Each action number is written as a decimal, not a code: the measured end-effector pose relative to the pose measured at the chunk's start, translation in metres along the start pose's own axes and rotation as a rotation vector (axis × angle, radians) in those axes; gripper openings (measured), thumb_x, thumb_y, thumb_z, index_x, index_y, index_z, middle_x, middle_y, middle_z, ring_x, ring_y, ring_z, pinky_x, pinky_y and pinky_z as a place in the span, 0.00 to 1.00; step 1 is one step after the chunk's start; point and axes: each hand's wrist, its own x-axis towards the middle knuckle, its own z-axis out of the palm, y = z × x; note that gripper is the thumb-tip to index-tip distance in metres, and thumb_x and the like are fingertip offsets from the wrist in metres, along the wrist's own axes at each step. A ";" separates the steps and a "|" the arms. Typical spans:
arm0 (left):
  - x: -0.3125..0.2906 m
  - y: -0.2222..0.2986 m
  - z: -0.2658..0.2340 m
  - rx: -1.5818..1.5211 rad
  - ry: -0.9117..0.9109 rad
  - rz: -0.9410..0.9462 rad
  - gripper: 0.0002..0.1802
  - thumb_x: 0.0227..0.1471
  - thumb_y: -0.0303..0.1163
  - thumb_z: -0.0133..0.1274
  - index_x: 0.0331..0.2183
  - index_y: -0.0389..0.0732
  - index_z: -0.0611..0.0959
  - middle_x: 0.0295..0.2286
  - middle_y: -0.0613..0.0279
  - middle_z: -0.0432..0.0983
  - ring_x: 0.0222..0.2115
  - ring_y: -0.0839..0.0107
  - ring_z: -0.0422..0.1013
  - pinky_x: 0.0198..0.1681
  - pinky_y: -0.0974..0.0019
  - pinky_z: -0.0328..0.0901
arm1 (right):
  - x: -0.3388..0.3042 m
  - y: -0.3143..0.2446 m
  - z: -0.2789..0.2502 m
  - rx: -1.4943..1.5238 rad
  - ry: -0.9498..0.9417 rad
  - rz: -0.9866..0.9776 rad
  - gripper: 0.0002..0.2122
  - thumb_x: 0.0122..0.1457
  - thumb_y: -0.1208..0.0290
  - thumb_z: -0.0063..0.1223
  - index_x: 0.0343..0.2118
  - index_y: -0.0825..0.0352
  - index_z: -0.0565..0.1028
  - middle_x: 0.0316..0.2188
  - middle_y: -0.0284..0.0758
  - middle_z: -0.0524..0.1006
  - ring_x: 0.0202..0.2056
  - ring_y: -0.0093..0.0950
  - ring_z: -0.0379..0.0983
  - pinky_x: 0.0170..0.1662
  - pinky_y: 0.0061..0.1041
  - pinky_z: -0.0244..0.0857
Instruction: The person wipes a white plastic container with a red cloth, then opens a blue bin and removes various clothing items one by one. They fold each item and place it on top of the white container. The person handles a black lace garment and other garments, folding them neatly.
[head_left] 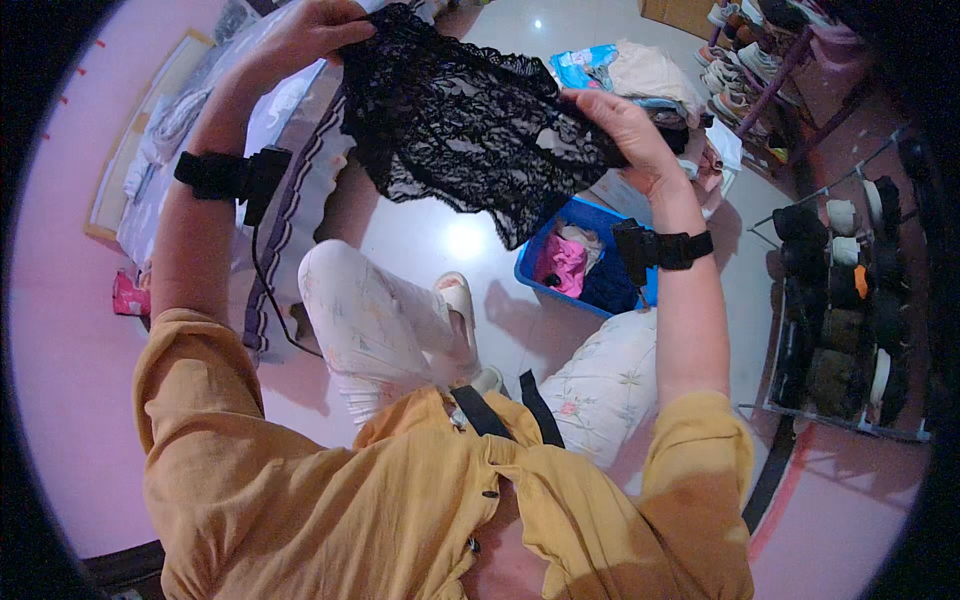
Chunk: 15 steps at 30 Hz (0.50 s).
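Stretched between my two raised hands hangs a black lace garment (460, 115), see-through in places, with a scalloped lower edge. My left hand (318, 38) pinches its upper left corner. At its right end, my right hand (625, 130) grips the cloth, thumb side up, with part of the fingers hidden behind the lace. Beyond and below the right hand stands a blue bin (530, 272) on the floor between my knees and the pile. Inside it lie a pink cloth (563, 265), a pale cloth and dark blue cloth.
Behind the bin is a pile of folded clothes (655, 85) with a blue packet (583, 68). A bed (285, 120) runs along the left. Shoe racks with several shoes (760, 65) stand at the right, the nearer one a metal rack (850, 425). A pink packet (130, 293) sits at far left.
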 end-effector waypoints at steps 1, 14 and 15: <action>0.001 0.003 0.001 -0.008 0.033 0.052 0.16 0.57 0.39 0.53 0.40 0.36 0.80 0.31 0.67 0.76 0.31 0.75 0.71 0.36 0.69 0.68 | -0.003 -0.003 0.002 -0.036 -0.047 0.066 0.16 0.60 0.57 0.56 0.40 0.66 0.79 0.35 0.28 0.80 0.35 0.16 0.75 0.40 0.17 0.69; -0.003 -0.041 0.125 -0.952 0.093 -0.027 0.13 0.63 0.41 0.46 0.41 0.43 0.76 0.36 0.69 0.74 0.37 0.74 0.72 0.46 0.65 0.68 | 0.004 0.003 -0.001 0.441 0.172 -0.091 0.16 0.61 0.77 0.49 0.53 0.63 0.73 0.42 0.34 0.78 0.41 0.26 0.77 0.46 0.28 0.73; -0.003 -0.045 0.132 -0.984 0.091 -0.041 0.13 0.63 0.42 0.46 0.41 0.44 0.76 0.36 0.69 0.73 0.37 0.75 0.72 0.46 0.64 0.68 | 0.005 0.002 -0.004 0.422 0.190 -0.110 0.16 0.62 0.78 0.48 0.52 0.64 0.74 0.43 0.34 0.78 0.43 0.26 0.76 0.48 0.27 0.71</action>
